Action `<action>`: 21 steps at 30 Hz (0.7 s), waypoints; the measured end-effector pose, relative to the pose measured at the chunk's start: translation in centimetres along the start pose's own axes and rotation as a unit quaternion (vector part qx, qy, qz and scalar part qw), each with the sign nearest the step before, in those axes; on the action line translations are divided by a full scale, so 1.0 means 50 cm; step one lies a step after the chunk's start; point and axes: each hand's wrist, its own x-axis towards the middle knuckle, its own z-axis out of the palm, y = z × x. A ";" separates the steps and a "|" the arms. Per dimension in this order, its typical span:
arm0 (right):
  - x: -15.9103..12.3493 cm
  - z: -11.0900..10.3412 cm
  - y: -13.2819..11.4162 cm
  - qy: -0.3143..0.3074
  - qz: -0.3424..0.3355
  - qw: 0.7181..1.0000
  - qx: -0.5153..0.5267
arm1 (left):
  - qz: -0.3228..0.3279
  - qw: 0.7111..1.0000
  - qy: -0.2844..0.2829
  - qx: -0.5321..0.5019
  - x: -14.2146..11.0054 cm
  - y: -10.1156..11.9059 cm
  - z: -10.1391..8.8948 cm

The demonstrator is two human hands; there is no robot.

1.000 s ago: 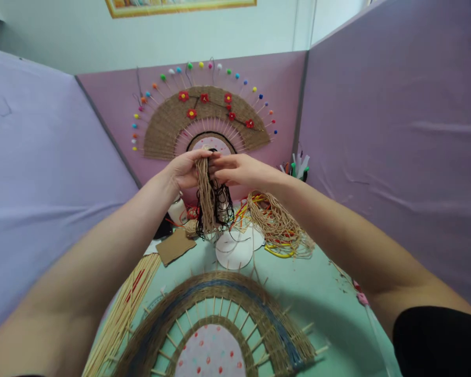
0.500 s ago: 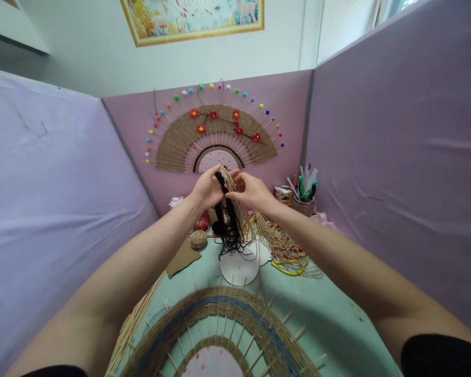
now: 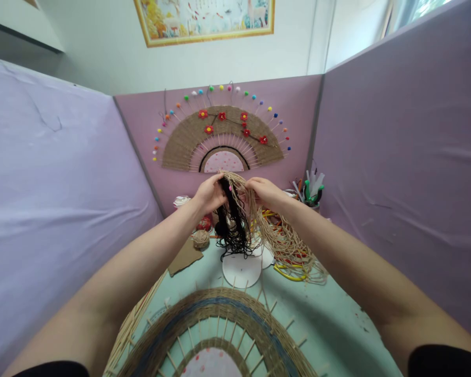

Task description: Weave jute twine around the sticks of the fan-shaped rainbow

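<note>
My left hand [image 3: 213, 192] is closed around the top of a hank of black cord [image 3: 234, 225], which dangles in loose loops over the table. Beige cord [image 3: 235, 180] runs across from the left hand to my right hand [image 3: 264, 191], whose fingers pinch some of its strands. A small pink bead-like thing [image 3: 230, 188] shows among the cords between the hands. From the right hand, beige strands drop toward a tangled pile of beige cord [image 3: 288, 241]. Below me, a half-round woven fan [image 3: 215, 298] with a blue band and projecting sticks lies on the table.
White discs [image 3: 242, 271] lie under the hanging cord. Left of them are a twine ball [image 3: 201, 239] and a cardboard piece [image 3: 184, 257]. A holder with green-handled tools [image 3: 312, 192] stands at back right. A flowered fan [image 3: 222, 136] hangs on the pink panel.
My right hand has drawn away to the right from the left, spreading the beige strands between them. The whole view has shifted slightly.
</note>
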 end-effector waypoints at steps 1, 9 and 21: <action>-0.003 0.003 -0.002 -0.001 0.009 1.000 0.009 | -0.001 1.000 0.007 0.008 0.000 -0.002 -0.003; 0.004 0.001 -0.001 0.026 -0.089 0.977 -0.191 | 0.100 0.991 0.040 0.081 -0.002 -0.023 0.000; 0.034 0.001 -0.013 0.039 -0.174 0.947 -0.269 | 0.082 0.985 0.062 0.141 -0.008 -0.033 0.004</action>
